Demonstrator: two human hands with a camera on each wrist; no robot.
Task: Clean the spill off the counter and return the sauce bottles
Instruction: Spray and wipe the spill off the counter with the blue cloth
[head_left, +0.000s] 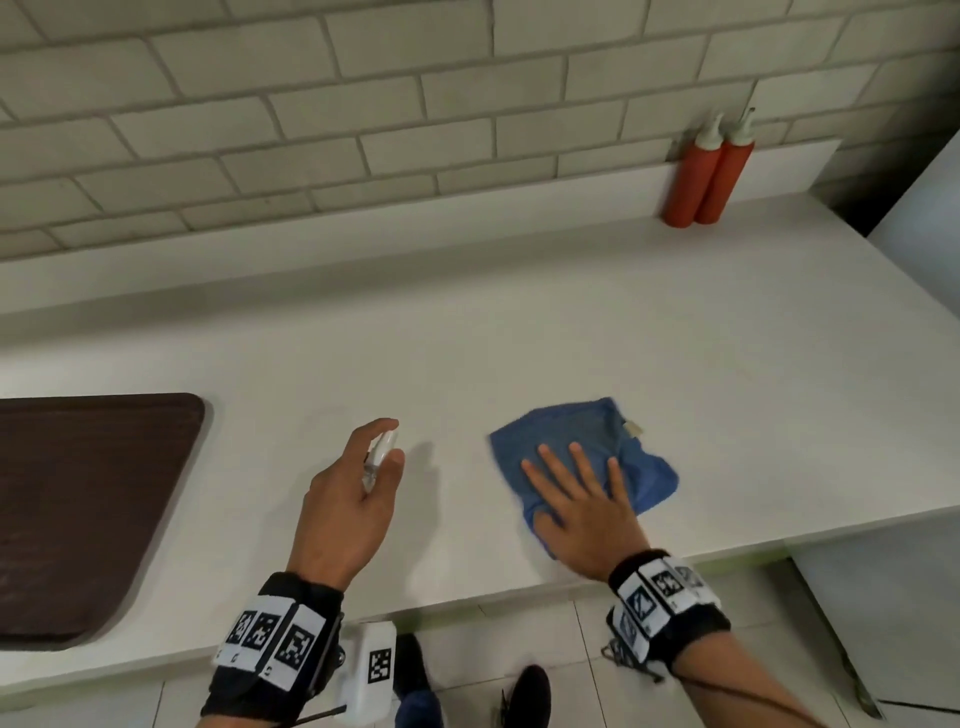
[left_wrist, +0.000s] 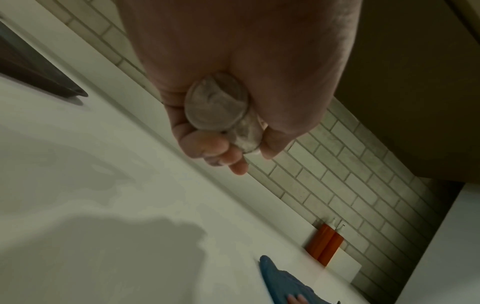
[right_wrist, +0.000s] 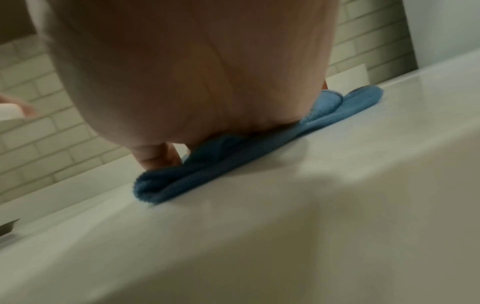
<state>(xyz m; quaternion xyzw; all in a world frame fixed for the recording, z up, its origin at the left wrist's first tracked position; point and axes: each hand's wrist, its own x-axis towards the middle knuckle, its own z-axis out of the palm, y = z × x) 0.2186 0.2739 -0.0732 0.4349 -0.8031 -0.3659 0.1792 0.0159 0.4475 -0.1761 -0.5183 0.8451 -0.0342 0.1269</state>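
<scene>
Left hand (head_left: 349, 499): grasping small clear spray bottle (head_left: 378, 458).
Right hand (head_left: 584, 506): flat, fingers straight, pressing blue microfibre cloth (head_left: 587, 441).
Progress: wiping underway; 2 red squeeze sauce bottles (head_left: 709, 174) at wall.

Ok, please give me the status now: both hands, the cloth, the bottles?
Left hand grips small spray bottle. Right hand flat on blue cloth, on counter. Two red sauce bottles upright by wall. Nothing in the way.

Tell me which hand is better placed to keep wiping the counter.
Right, I'd judge: the right hand lies flat on the blue cloth on the counter. The left hand grips a small spray bottle.
</scene>
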